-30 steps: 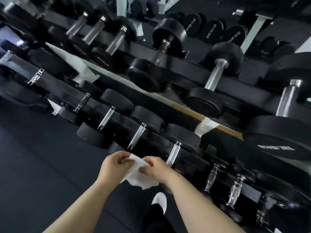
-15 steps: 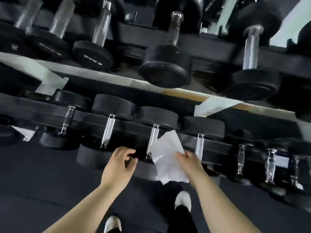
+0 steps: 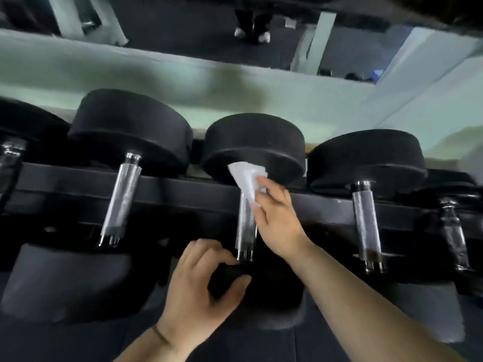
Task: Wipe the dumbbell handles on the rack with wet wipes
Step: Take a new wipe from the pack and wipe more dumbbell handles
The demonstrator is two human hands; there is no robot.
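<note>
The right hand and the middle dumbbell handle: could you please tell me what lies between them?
In the head view, a white wet wipe lies between the right hand and the upper end of the middle dumbbell handle.

- Location type: gym, free-weights area.
- Dumbbells (image 3: 130, 126): a row of several, each with round black heads, set side by side.
- Handles (image 3: 122, 199): knurled chrome bars between the heads.
- Rack (image 3: 65, 184): a black rail carries the row, with the handles lying across it.
- Floor (image 3: 65, 340): dark, matte surface below the rack.
- Wall (image 3: 104, 64): a pale green band behind the row. Above it, what looks like a mirror (image 3: 183, 30) shows dark flooring and a pair of white shoes (image 3: 252, 35).
</note>
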